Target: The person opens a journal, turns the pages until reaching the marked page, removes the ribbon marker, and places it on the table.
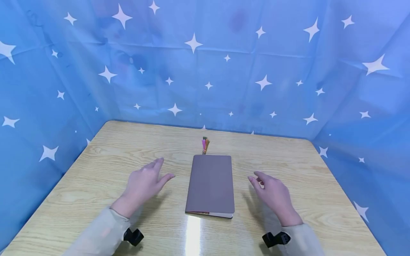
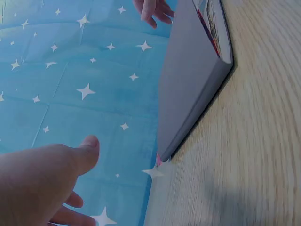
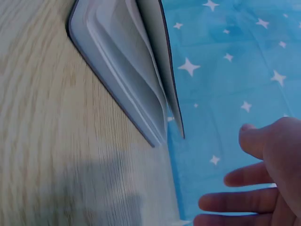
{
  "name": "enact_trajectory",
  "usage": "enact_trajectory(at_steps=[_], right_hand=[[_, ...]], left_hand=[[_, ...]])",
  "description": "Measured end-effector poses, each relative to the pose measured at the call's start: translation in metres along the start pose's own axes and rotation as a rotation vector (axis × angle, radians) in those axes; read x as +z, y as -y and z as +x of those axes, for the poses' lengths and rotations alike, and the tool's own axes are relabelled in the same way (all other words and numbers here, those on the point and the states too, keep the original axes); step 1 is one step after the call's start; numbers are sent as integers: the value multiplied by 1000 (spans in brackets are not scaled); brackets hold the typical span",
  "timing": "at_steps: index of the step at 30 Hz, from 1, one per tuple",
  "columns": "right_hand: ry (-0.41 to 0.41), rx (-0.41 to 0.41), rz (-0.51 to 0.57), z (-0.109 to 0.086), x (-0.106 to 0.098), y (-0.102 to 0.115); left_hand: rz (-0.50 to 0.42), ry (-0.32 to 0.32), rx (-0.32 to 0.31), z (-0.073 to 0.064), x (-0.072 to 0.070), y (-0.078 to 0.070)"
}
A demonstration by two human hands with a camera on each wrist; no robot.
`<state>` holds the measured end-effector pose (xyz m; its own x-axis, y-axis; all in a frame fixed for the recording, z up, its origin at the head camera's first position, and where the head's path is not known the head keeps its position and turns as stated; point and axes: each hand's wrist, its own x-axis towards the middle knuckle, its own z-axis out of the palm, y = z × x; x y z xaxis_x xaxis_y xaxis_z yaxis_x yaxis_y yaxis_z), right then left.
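A notebook [image 1: 210,184] with a plain grey-purple cover lies closed on the wooden table, its spine to the left. Pink and orange tassels [image 1: 205,145] stick out past its far end. In the right wrist view the notebook's pages [image 3: 123,61] show, with the cover slightly lifted off them. My left hand [image 1: 145,183] hovers left of the notebook, thumb and fingers spread, holding nothing. On the other side my right hand [image 1: 272,190] is held over the table, fingers loosely bent and apart from the notebook.
The light wooden table [image 1: 153,138] has its far edge against a blue curtain [image 1: 224,89] with white stars, which also hangs at both sides. A black wrist device [image 1: 133,236] sits at the left cuff, and another black device [image 1: 276,239] at the right.
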<state>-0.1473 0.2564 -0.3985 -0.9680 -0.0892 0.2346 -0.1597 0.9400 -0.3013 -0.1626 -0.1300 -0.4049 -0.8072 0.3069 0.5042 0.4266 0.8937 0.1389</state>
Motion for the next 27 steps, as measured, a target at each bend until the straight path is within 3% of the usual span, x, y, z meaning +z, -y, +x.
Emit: enact_trajectory(at_steps=[6, 10, 23, 27], right_hand=[[-40, -40, 45, 1, 6, 9], [-54, -68, 46, 2, 11, 14], [-75, -145, 39, 3, 29, 29], [-29, -124, 48, 4, 34, 34]], left_hand=[[23, -101, 100, 1, 6, -12], [9, -128, 170, 0, 10, -22], [-21, -79, 250, -3, 20, -47], [-13, -61, 285, -4, 26, -55]])
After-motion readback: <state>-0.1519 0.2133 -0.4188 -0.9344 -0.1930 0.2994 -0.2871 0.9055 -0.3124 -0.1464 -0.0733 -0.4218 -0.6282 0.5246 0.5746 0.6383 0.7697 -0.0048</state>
